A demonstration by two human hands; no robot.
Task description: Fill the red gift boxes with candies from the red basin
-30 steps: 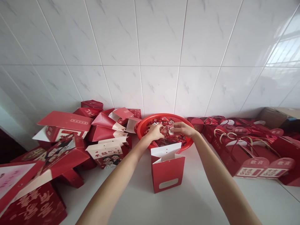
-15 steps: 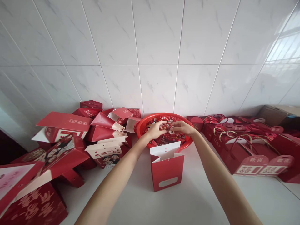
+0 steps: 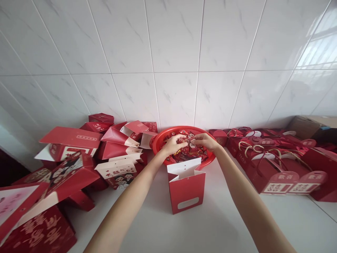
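A round red plastic basket (image 3: 158,141) stands against the wall, filled with red-wrapped candies (image 3: 188,154). Over its left half is my left hand (image 3: 174,144), thumb and fingers curved and apart, with red wrappers showing in the gap. From the right side my right hand (image 3: 206,141) reaches in, its fingertips pinched on a small wrapped candy (image 3: 193,142). The two hands are close together but not touching. Just in front of the basket, between my forearms, a red paper gift bag (image 3: 187,193) stands upright, its white-lined top open.
Several red gift boxes (image 3: 71,135) and opened bags lie heaped on the left. On the right are rows of red boxes (image 3: 279,172) with rope handles. A brown cardboard box (image 3: 302,126) is behind them. White tiles (image 3: 176,98) form the back wall.
My hands have shifted slightly among the candies, and the gap between the left thumb and fingers shows more plainly. The basket, bag and boxes stay in place; the view has moved a little.
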